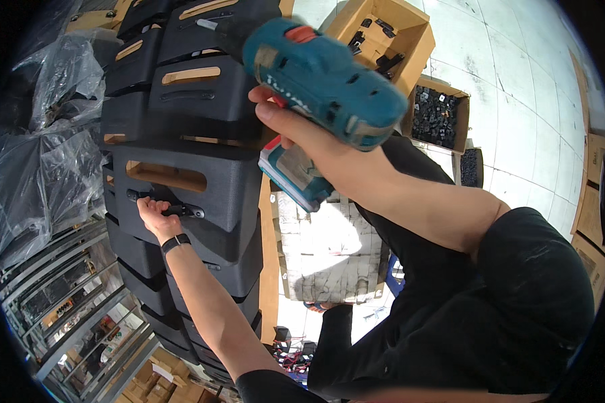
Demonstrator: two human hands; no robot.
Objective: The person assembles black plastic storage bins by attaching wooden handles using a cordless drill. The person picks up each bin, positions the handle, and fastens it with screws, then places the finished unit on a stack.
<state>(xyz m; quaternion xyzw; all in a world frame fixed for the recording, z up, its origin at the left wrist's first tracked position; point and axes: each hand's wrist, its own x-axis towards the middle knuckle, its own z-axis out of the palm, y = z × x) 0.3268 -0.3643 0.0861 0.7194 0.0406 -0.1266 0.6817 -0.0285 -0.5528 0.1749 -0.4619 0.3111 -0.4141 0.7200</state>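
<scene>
My right hand [309, 134] is wrapped round the grip of a teal cordless drill [316, 77], held up high over the work. The drill's tip points left, over the stacked black cases, apart from the one my left hand works on. My left hand [156, 216] is closed on a black handle [193, 212], which lies against the face of a black molded case [225, 181]. A long rounded cutout opens in that case just above the handle. My fingers cover part of the handle, and whether any screw sits in it I cannot tell.
Several similar black cases [195, 80] are stacked around. Clear plastic wrap [67, 154] hangs at the left above metal rails [81, 336]. To the right are a cardboard box [420, 50] with black parts and a smaller box [465, 127] full of small black pieces.
</scene>
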